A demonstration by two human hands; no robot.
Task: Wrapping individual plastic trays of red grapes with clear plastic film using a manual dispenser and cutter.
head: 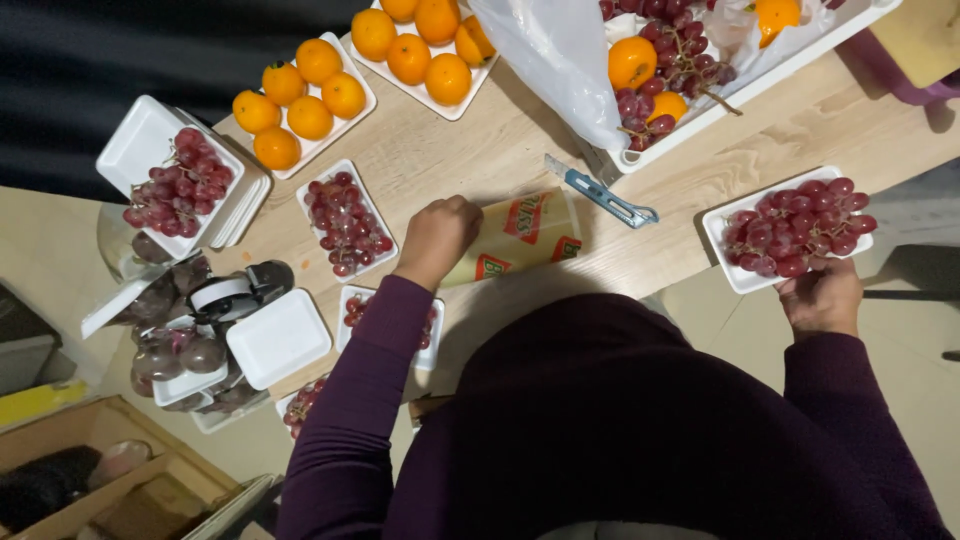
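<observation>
left hand closed in a loose fist around one end of a yellow cling-film box, lying flat near the front edge of the wooden table. right hand gripped the near rim of a white foam tray of red grapes, set at the table's right front edge, fingers tucked under it. just beyond the box, lay a blue-handled cutter. just left of the fist, sat a second tray of grapes; a third stood on a stack of empty trays at the left corner. toward the far edge, held oranges in two trays. at the far right corner, stood a large white crate lined with clear plastic, loaded with grape bunches and oranges. below the left edge, more wrapped grape trays, piled together.
</observation>
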